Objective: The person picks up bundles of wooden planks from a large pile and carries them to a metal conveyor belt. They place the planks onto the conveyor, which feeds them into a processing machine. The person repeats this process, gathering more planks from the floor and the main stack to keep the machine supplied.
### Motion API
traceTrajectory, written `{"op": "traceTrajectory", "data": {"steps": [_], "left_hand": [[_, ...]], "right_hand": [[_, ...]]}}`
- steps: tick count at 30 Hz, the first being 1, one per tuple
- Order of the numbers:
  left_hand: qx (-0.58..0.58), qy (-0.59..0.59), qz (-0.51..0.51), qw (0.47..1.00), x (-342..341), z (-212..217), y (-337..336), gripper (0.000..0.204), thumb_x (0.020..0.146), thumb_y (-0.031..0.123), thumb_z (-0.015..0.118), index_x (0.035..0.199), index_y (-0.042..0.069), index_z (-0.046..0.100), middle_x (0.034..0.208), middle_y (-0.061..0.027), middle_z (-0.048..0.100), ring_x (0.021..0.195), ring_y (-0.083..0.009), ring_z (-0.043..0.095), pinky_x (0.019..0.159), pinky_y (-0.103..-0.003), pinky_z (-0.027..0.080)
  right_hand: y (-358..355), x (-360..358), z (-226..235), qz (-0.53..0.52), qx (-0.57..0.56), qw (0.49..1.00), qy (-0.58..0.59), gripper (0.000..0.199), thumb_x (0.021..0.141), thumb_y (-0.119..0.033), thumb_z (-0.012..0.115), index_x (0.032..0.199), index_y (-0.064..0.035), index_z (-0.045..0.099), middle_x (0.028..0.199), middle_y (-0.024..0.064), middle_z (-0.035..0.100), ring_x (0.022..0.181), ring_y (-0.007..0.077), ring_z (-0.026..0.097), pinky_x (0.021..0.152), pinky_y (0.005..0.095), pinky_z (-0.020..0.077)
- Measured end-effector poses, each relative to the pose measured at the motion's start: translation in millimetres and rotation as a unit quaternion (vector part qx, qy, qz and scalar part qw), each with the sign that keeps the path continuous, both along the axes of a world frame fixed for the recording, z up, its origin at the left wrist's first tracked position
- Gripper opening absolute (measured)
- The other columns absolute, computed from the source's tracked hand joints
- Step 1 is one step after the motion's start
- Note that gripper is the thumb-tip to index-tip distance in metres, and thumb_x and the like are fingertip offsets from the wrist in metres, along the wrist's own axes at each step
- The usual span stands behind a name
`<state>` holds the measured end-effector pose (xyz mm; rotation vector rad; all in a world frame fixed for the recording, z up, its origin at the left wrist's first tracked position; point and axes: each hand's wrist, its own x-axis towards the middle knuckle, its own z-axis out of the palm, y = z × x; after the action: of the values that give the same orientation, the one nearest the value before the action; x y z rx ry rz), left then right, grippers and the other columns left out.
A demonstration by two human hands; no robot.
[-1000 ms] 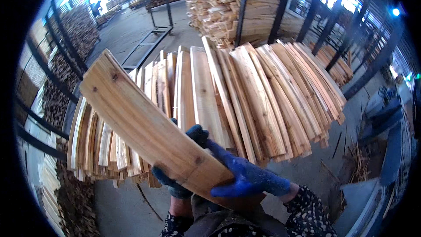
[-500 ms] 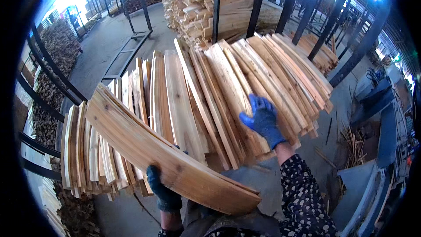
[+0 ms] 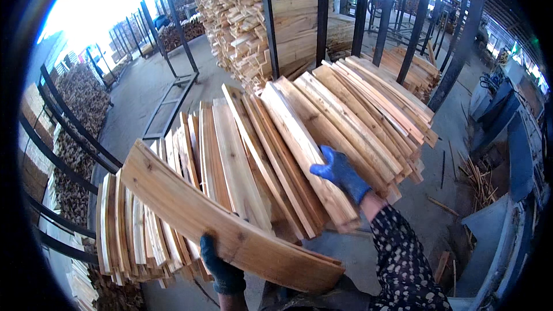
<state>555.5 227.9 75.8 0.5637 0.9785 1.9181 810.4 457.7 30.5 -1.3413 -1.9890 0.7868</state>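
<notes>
My left hand (image 3: 222, 268), in a dark glove, is closed around a few long wooden boards (image 3: 253, 245) stacked face to face. They slant across my front from upper left to lower right. The thumb shows on the near face; the fingers are mostly hidden behind. Farther right, my right hand (image 3: 343, 175), in a blue glove, grips the right edge of a pale board (image 3: 294, 138) in the row. Its thumb lies over the board's top, and its other fingers are partly hidden. Around it, more boards (image 3: 242, 161) lean side by side in a long row.
Black metal posts (image 3: 269, 23) rise behind the row, with a tall stack of boards (image 3: 230, 23) beyond. Curved-looking black bars (image 3: 57, 210) stand at left. A low metal frame (image 3: 167, 109) lies on the floor. Blue-grey metal panels (image 3: 489, 242) and thin scrap sticks (image 3: 478, 181) are at right.
My right hand has gone from lying over the boards with fingers spread to gripping one pale board, which now tilts apart from its right-hand neighbour. The view has shifted; my left hand keeps its boards.
</notes>
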Motion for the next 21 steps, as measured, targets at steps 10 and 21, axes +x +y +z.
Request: {"op": "traceTrajectory", "data": {"steps": [10,21], "left_hand": [[-0.074,0.048,0.11,0.99,11,9,21,0.087,0.089,0.07,0.033,0.145,0.004,0.022,0.133,-0.022,0.044,0.122,-0.0326,0.048,0.1,-0.044,0.042],[-0.019,0.214,0.169,0.962,-2,-40,10,0.074,0.096,0.062,0.024,0.149,0.012,0.01,0.147,-0.011,0.029,0.13,-0.0279,0.038,0.107,-0.043,0.035]], "right_hand": [[-113,-27,130,0.319,-0.24,0.862,0.311,0.077,0.079,-0.041,0.071,0.134,0.0051,0.044,0.115,0.0154,0.06,0.106,0.0221,0.057,0.092,0.033,0.0459],[-74,-45,69,0.136,0.211,0.932,0.262,0.04,0.084,-0.02,0.063,0.12,-0.0032,0.057,0.116,0.0209,0.06,0.101,0.0357,0.062,0.088,0.0399,0.0487]]}}
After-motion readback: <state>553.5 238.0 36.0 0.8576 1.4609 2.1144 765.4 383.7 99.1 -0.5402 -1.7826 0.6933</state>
